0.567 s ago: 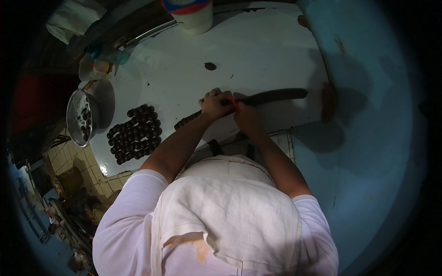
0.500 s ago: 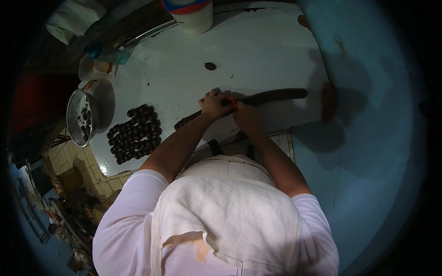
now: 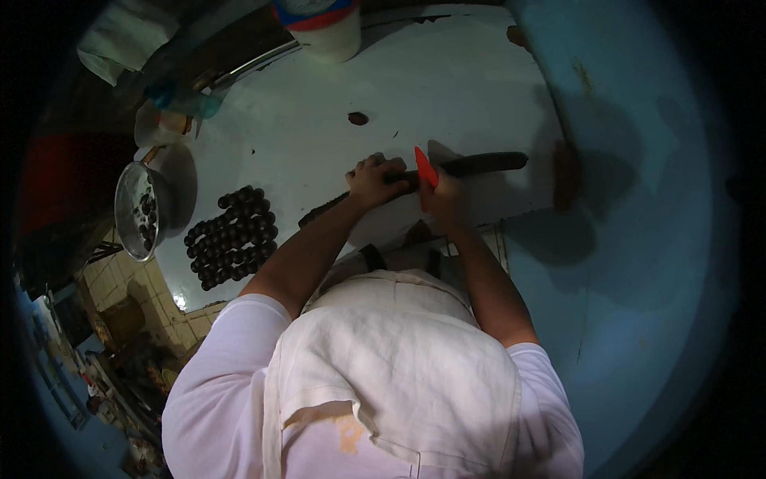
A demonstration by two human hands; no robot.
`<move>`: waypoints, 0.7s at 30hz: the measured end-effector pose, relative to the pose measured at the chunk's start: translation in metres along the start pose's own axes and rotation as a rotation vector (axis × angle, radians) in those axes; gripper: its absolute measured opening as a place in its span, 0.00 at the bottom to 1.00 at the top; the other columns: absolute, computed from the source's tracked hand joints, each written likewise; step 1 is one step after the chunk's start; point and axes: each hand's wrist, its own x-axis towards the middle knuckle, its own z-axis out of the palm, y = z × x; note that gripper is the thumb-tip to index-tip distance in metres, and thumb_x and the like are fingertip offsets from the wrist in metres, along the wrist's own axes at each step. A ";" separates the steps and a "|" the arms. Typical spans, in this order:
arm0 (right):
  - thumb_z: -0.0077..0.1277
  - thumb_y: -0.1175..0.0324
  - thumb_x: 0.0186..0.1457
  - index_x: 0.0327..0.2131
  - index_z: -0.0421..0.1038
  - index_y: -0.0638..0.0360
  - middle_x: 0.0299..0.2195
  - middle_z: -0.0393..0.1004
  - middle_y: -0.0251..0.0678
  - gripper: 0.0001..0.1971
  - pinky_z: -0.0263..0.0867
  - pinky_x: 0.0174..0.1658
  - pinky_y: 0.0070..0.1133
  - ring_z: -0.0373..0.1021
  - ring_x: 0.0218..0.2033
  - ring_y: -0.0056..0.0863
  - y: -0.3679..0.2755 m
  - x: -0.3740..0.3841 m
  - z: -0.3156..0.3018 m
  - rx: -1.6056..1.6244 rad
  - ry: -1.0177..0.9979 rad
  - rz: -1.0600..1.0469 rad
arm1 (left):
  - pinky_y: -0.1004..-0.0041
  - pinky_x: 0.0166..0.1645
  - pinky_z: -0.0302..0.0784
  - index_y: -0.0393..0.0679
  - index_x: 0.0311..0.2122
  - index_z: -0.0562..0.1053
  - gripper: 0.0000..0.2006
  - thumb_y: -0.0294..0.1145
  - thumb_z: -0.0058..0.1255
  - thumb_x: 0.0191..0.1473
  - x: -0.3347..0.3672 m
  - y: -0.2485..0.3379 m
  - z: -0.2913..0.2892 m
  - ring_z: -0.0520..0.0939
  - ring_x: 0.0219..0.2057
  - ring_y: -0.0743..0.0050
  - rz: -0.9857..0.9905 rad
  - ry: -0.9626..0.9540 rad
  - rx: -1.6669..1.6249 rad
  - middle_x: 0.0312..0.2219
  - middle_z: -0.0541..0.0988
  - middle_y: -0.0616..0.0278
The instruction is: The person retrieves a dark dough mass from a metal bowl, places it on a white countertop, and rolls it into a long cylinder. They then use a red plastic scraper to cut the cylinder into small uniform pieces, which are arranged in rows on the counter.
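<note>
A long dark brown roll [image 3: 487, 164], dough-like, lies slantwise across the white table. My left hand [image 3: 377, 182] rests over its middle with the fingers bent around it. In my right hand [image 3: 445, 198], just right of there, is a flat red blade [image 3: 426, 169] with a pointed top, standing tilted across the roll. Its grip is hidden by my fingers. Left of my left hand, the lower stretch of the roll [image 3: 323, 209] shows grooves and is partly covered by my forearm. Rows of small dark balls [image 3: 231, 238] sit on the table farther left.
A metal bowl [image 3: 128, 211] with some dark balls stands at the table's left edge, near a clear container [image 3: 152, 128] and a teal bottle [image 3: 183, 102]. A white tub [image 3: 331, 44] is at the back. One dark scrap [image 3: 357, 118] lies mid-table; a blue wall [image 3: 638, 239] borders the right.
My right hand has shifted slightly right along the roll, away from my left hand. The red blade has turned, showing its flat face. My left hand stays nearly in place.
</note>
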 end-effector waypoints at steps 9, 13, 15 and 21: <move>0.50 0.62 0.63 0.39 0.72 0.58 0.30 0.79 0.51 0.10 0.71 0.38 0.48 0.77 0.34 0.56 -0.019 -0.010 -0.010 -0.134 -0.346 0.165 | 0.42 0.61 0.60 0.70 0.50 0.82 0.26 0.65 0.64 0.46 0.002 0.007 0.001 0.69 0.61 0.52 0.029 0.011 0.028 0.53 0.74 0.61; 0.51 0.62 0.61 0.39 0.73 0.57 0.29 0.79 0.50 0.10 0.72 0.39 0.48 0.77 0.34 0.55 -0.014 -0.009 0.001 -0.243 -0.341 0.155 | 0.43 0.61 0.60 0.69 0.49 0.81 0.26 0.64 0.65 0.46 0.001 0.008 0.002 0.69 0.61 0.52 0.026 0.020 0.036 0.52 0.74 0.61; 0.51 0.62 0.60 0.38 0.73 0.56 0.28 0.80 0.50 0.09 0.72 0.39 0.48 0.78 0.34 0.55 -0.011 -0.005 0.009 -0.273 -0.332 0.143 | 0.43 0.61 0.60 0.69 0.49 0.81 0.25 0.63 0.65 0.47 0.000 0.011 0.000 0.69 0.61 0.52 0.027 0.024 0.031 0.52 0.74 0.60; 0.50 0.66 0.59 0.36 0.74 0.59 0.31 0.80 0.49 0.08 0.74 0.39 0.45 0.78 0.35 0.53 0.007 0.009 0.045 -0.352 -0.346 0.040 | 0.47 0.63 0.58 0.69 0.50 0.79 0.27 0.62 0.66 0.43 0.005 0.017 0.001 0.70 0.62 0.56 -0.058 0.016 0.071 0.54 0.74 0.66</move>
